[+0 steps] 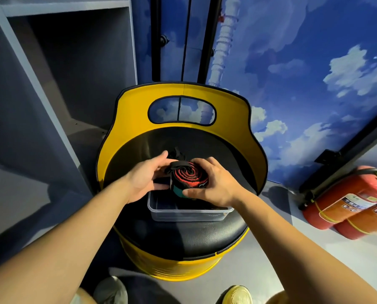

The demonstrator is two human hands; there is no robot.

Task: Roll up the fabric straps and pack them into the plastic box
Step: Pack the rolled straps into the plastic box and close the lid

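Soft, light woven fabric, the rolled red-and-black strap [189, 178] will likely spring loose unless squeezed across its outer wraps, so the sides are the place to grip. It shows a tight red and black spiral on top, with a teal patch on its near side. The right hand [211, 183] curls round the roll's right side, thumb on the teal patch; the left hand [147, 176] cups the left side, fingers round a loose black tail. Both hold it just above the clear rectangular plastic box [189, 212], which sits on the black padded seat of a yellow drum chair [205, 238].
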